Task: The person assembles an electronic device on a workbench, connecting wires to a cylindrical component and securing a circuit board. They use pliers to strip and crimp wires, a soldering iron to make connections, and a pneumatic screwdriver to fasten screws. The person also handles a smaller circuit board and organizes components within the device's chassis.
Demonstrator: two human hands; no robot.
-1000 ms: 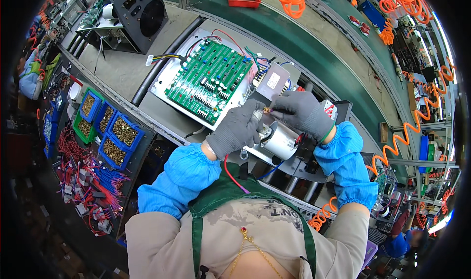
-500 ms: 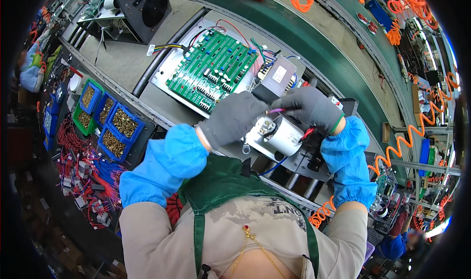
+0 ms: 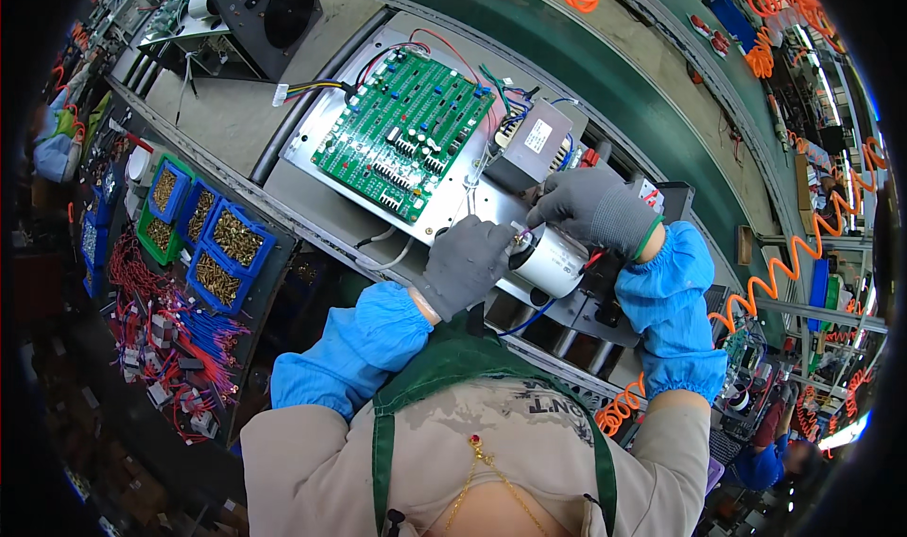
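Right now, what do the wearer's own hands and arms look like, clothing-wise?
Left hand and right hand: dark grey fabric gloves, the right one with a green cuff edge. Forearms: bright blue, puffy sleeve covers with gathered ends. Upper arms: plain beige sleeves. No cables or markings visible on gloves or covers.

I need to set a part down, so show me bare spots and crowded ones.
Mostly bare: grey bench between black box and black roller; green belt beyond the circuit board. Crowded: around left hand, right hand and silver can; side table with blue bins and red wires.
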